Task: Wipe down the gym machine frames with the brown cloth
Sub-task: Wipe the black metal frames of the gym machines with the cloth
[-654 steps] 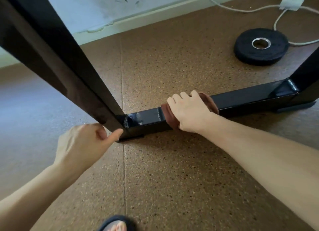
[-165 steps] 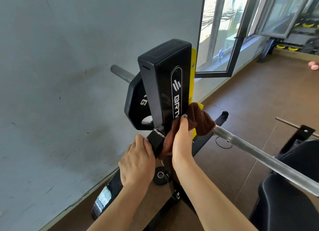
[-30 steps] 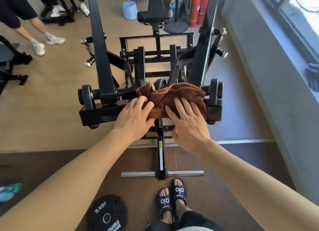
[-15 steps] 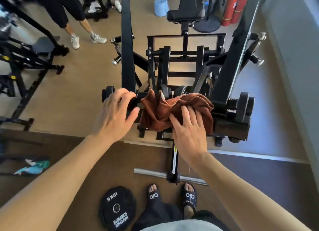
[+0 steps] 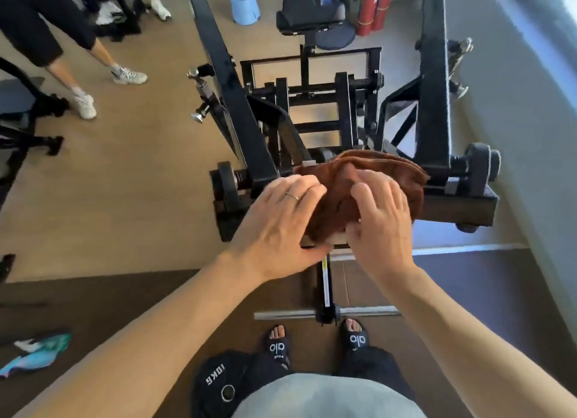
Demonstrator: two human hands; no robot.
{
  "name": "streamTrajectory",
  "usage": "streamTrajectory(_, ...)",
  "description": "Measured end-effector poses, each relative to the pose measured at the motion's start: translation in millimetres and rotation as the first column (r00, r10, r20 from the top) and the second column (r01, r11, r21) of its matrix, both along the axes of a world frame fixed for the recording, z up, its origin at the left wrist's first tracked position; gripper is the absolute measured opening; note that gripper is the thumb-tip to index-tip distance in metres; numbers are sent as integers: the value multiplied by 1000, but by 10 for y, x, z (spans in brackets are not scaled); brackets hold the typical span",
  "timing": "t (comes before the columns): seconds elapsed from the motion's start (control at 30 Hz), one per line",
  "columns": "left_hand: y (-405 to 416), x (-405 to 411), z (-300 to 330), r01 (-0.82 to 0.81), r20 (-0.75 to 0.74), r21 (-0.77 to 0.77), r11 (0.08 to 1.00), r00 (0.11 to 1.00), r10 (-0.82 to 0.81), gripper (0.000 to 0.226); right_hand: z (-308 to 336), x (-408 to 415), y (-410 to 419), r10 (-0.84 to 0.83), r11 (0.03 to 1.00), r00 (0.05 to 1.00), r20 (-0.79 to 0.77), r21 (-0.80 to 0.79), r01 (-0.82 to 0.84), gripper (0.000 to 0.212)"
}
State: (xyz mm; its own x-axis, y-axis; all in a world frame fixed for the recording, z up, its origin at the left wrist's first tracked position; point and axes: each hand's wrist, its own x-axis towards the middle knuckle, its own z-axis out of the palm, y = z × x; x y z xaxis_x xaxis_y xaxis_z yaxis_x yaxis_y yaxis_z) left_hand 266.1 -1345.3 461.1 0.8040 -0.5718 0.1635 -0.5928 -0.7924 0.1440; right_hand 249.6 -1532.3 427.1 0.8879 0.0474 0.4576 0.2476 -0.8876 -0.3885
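Observation:
The brown cloth [image 5: 387,168] lies bunched over the top crossbar [image 5: 459,205] of a black gym machine frame, between its two sloping uprights [image 5: 231,105]. My right hand [image 5: 381,221] sits on the cloth's middle with fingers curled into the fabric, pinching a fold. My left hand [image 5: 278,224] lies over the cloth's left edge, fingers on top and thumb under the crossbar, holding cloth and bar together. The crossbar's middle is hidden by cloth and hands.
A 10KG weight plate [image 5: 215,383] lies by my sandalled feet, and a silver floor bar [image 5: 368,311] is just ahead of them. Another person's legs [image 5: 78,83] stand far left beside another machine [image 5: 25,112]. A grey wall ledge [image 5: 515,136] runs along the right.
My left hand has moved right from the bare bar onto the cloth's left edge. My right hand's fingers have curled into the cloth. The view has shifted slightly.

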Motion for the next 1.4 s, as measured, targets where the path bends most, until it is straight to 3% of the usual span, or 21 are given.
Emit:
streamTrajectory(0.07, -156, -33, -62, -53, -133, -65, 996, 990, 44, 77, 227, -98, 134, -46, 989, 999, 18, 139, 43, 39)
streamTrajectory(0.17, -187, 28, -23, -234, -377, -316, 920, 920, 105, 47, 456, -177, 350, -145, 919, 989, -25, 367, 144, 49)
streamTrajectory(0.23, -122, 27, 25, -223, -386, -405, 887, 921, 55, 39, 542, -228, 492, -195, 827, 974, -116, 514, 227, 46)
streamTrajectory(0.33, 31, -77, 120, -143, -351, -453, 880, 936, -29, 43, 624, -259, 620, -202, 549, 917, -343, 736, 396, 25)
streamTrajectory(0.43, 132, -161, 139, -116, -316, -397, 911, 949, -17, 31, 597, -310, 719, -70, 264, 808, -586, 770, 581, 20)
streamTrajectory(0.53, 207, -224, 119, -117, -353, -356, 927, 935, -17, 30, 511, -398, 861, 134, 37, 791, -597, 801, 598, 20)
streamTrajectory(0.63, 305, -276, 80, -80, -402, -363, 928, 912, -78, 30, 421, -469, 988, 246, 8, 848, -469, 876, 482, 44)
streamTrajectory(0.7, 377, -278, 37, -68, -426, -346, 936, 900, -92, 29, 400, -519, 1053, 296, -59, 888, -352, 921, 385, 39)
streamTrajectory(0.77, 443, -268, -2, -46, -452, -362, 931, 882, -132, 33, 343, -574, 1114, 345, -54, 895, -284, 946, 321, 43)
streamTrajectory(0.87, 564, -231, -24, 104, -466, -294, 950, 852, -238, 52, 245, -567, 1270, 243, 78, 863, -443, 896, 438, 63)
streamTrajectory(0.9, 618, -206, 0, 159, -482, -268, 950, 832, -275, 56, 196, -532, 1310, 163, 109, 867, -472, 882, 459, 65)
streamTrajectory(0.93, 676, -167, 32, 200, -493, -254, 946, 815, -304, 57, 163, -483, 1333, 96, 96, 885, -457, 889, 448, 52)
streamTrajectory(1.0, 797, -74, 124, 189, -431, -314, 931, 845, -317, 49, 97, -386, 1327, -14, -49, 899, -438, 898, 437, 24)
streamTrajectory(1.03, 853, 3, 156, 115, -352, -394, 912, 898, -265, 42, 45, -350, 1286, -78, -137, 876, -476, 875, 464, 21)
streamTrajectory(1.1, 948, 214, 120, -112, -213, -523, 845, 977, -3, 33, -44, -334, 1206, -216, -239, 815, -538, 838, 490, 23)
streamTrajectory(1.13, 965, 332, 72, -243, -210, -532, 811, 966, 151, 34, -53, -340, 1204, -259, -182, 817, -516, 856, 483, 25)
streamTrajectory(1.17, 954, 447, 11, -366, -269, -508, 780, 927, 260, 37, -55, -334, 1236, -278, -49, 840, -466, 880, 472, 26)
streamTrajectory(1.23, 872, 624, -150, -555, -467, -474, 684, 817, 340, 35, -22, -305, 1409, -218, 261, 907, -360, 874, 410, 32)
streamTrajectory(1.3, 764, 700, -308, -627, -507, -527, 573, 774, 380, 23, -17, -280, 1662, -105, 495, 907, -407, 770, 403, 43)
streamTrajectory(1.33, 730, 707, -364, -615, -458, -572, 542, 788, 411, 24, -26, -285, 1777, -76, 574, 881, -467, 702, 422, 49)
streamTrajectory(1.4, 715, 682, -410, -576, -393, -639, 510, 814, 427, 26, -61, -319, 1914, -66, 616, 859, -508, 656, 436, 52)
